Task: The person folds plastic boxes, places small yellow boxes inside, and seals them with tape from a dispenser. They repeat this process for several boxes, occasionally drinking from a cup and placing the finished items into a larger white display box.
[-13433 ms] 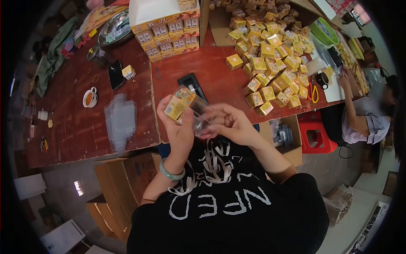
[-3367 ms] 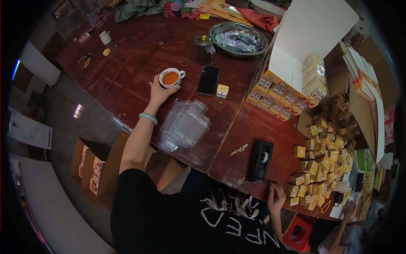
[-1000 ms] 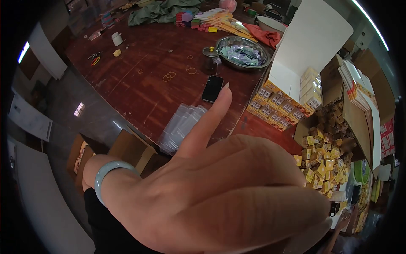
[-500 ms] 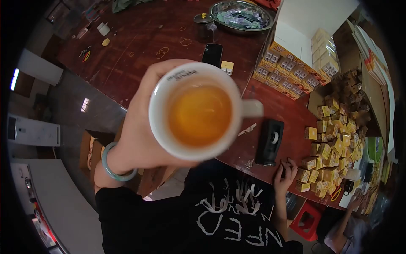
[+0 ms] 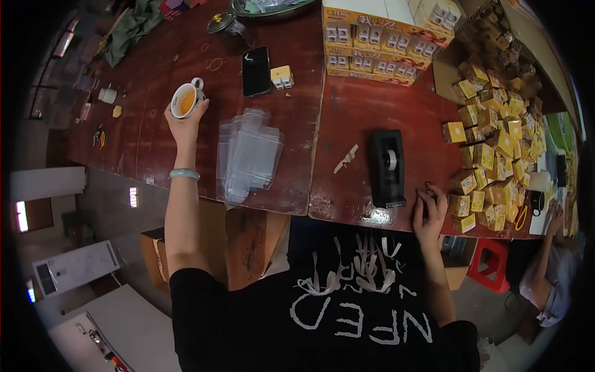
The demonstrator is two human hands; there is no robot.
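Note:
A white cup (image 5: 186, 101) of amber liquid is held in my left hand (image 5: 184, 124) over the left part of the red table, its handle toward the back. Clear plastic sleeves (image 5: 249, 155) lie in a stack to the right of that hand. At the table's front edge rests my right hand (image 5: 431, 208), fingers apart and slightly bent, nothing in it. Just left of it stands a black tape dispenser (image 5: 387, 168), with a torn strip (image 5: 346, 159) beside it.
A phone (image 5: 256, 71), a small yellow-and-white box (image 5: 282, 77) and a lidded glass jar (image 5: 232, 32) lie farther back. Stacked display cartons (image 5: 378, 46) stand behind. Many small yellow boxes (image 5: 489, 155) are heaped at the right, near another person's arm (image 5: 545, 266).
My left hand with the cup has moved away from my face, out over the table. The plastic sleeves have come into view. My view has shifted; my right hand stays at the table edge.

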